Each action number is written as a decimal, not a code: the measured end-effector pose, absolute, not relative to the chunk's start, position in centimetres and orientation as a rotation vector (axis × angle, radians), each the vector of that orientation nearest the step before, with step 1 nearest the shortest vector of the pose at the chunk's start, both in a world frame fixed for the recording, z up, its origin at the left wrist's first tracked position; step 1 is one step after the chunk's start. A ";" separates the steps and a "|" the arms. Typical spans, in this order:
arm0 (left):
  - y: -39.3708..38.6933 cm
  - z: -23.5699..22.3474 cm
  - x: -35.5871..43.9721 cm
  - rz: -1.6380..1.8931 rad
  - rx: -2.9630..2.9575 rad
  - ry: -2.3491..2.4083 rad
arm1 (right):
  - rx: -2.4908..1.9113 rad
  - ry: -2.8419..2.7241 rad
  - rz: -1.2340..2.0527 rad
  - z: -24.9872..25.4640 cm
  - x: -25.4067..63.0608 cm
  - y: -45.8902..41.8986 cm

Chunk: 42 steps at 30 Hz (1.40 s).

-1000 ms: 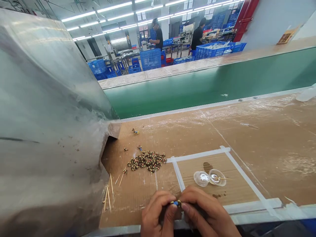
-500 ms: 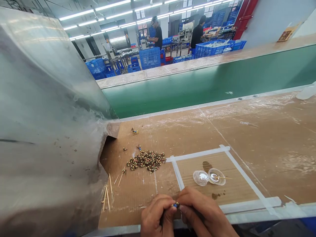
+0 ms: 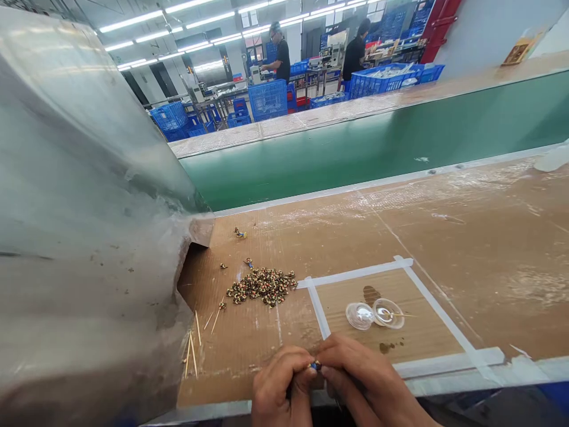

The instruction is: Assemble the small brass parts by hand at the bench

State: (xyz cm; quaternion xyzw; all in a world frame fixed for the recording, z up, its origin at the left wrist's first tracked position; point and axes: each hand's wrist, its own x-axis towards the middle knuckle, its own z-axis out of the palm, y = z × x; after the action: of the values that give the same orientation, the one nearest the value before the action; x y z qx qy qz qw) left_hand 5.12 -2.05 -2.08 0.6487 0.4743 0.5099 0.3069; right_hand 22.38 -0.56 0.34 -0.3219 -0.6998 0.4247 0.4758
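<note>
Item: small blue-and-gold part (image 3: 315,366), six o'clock in view, pinched in the fingertips of your left hand (image 3: 282,382) and right hand (image 3: 362,379). Risk: a slackened pinch could drop it past the near bench edge (image 3: 213,409) or into the heap of similar parts (image 3: 261,286) at eleven o'clock.

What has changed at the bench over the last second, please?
The view tilted slightly. The left hand and right hand still pinch the small blue-and-gold piece, now more hidden; nothing was let go. The pile of gold-and-red pieces and clear plastic dishes stayed put.

Blue piece (image 3: 315,366), too small to tell
</note>
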 end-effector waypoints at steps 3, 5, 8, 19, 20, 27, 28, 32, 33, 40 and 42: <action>-2.0 -1.5 5.6 1.407 1.679 1.305 | -0.844 -1.691 1.036 -0.1 22.3 -0.7; -2.0 -1.4 5.9 1.487 1.649 1.358 | -0.879 -1.661 1.015 -0.7 22.2 -0.9; -2.3 -1.9 6.2 1.614 1.615 1.393 | -0.965 -1.588 0.995 -1.6 22.1 -1.4; -2.3 -3.7 6.3 1.759 1.752 1.215 | -0.971 -1.659 1.121 -0.9 22.0 -1.3; -2.3 -3.8 6.3 1.762 1.754 1.212 | -0.981 -1.659 1.117 -0.8 22.0 -1.2; -2.4 -3.5 6.2 1.756 1.783 1.195 | -1.019 -1.658 1.120 -0.1 22.1 -1.0; -2.4 -3.5 6.2 1.757 1.787 1.197 | -1.029 -1.653 1.127 0.0 22.1 -1.0; -2.5 -3.6 6.4 1.781 1.775 1.185 | -1.045 -1.640 1.150 0.0 22.0 -0.8; -2.5 -3.6 6.4 1.784 1.771 1.180 | -1.039 -1.636 1.158 0.1 22.1 -0.8; -2.5 -3.8 6.2 1.750 1.803 1.129 | -1.026 -1.556 1.242 0.7 22.4 -0.7; -2.5 -4.0 6.0 1.722 1.814 1.130 | -1.035 -1.564 1.248 0.6 22.6 -0.7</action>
State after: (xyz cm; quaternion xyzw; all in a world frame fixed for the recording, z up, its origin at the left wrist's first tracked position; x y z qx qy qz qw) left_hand 6.05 -2.53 -3.96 0.6479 0.4036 0.6152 0.1972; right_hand 22.58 -0.71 0.61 -0.4150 -0.6267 0.5000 0.4301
